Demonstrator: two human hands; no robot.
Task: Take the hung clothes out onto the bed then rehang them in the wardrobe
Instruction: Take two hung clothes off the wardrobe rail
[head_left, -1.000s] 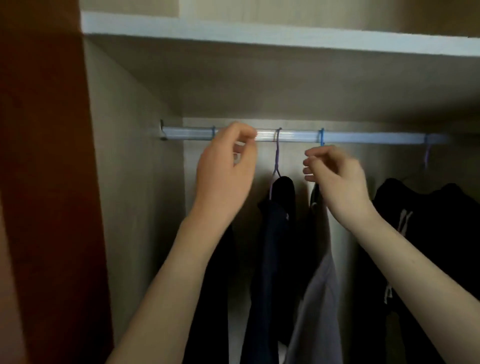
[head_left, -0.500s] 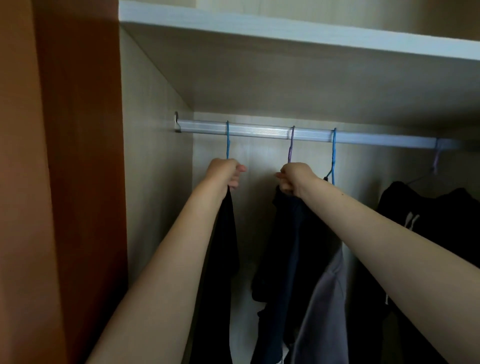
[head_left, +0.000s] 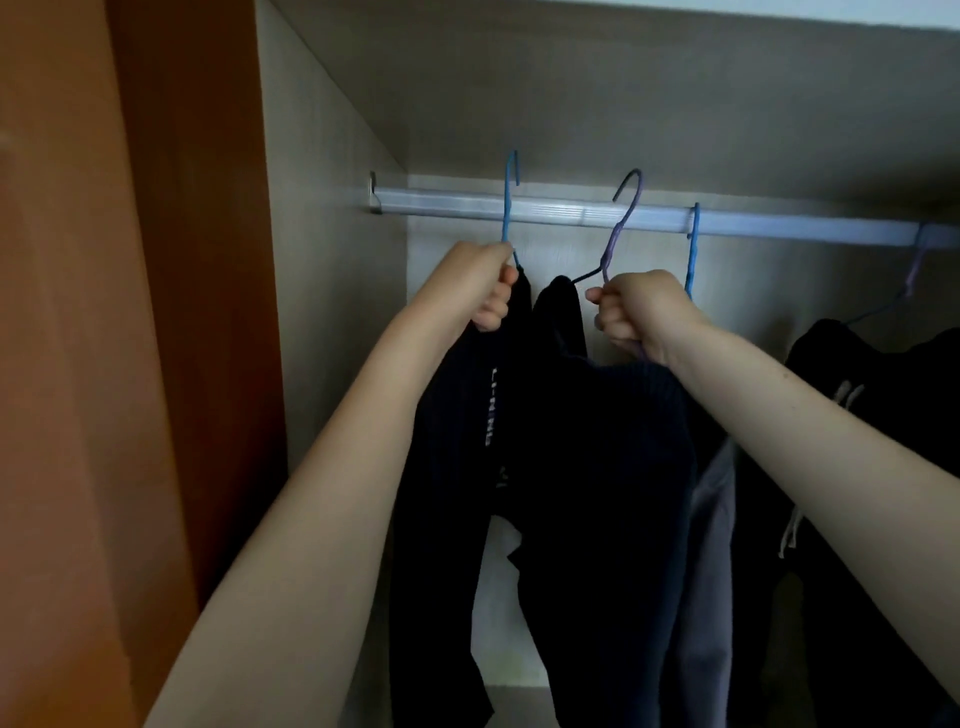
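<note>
Here we had two dark garments off the rail (head_left: 571, 213), their hooks lifted clear above it, presumably so both could go to the bed together. Our left hand (head_left: 480, 288) gripped the thin blue hanger (head_left: 509, 208) carrying black trousers (head_left: 452, 441) with pale lettering; our right hand (head_left: 641, 312) clenched the purple hanger (head_left: 621, 223) under a ribbed navy sweater (head_left: 613, 467). Other clothes hung beside them.

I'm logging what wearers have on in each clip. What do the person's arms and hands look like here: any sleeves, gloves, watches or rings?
Both forearms are bare as far as the view shows, with no sleeve edge in sight. The left hand and the right hand wear no gloves. No watch, bracelet or ring shows on either wrist or on the visible fingers. The upper arms lie out of view, so short sleeves cannot be ruled out.
</note>
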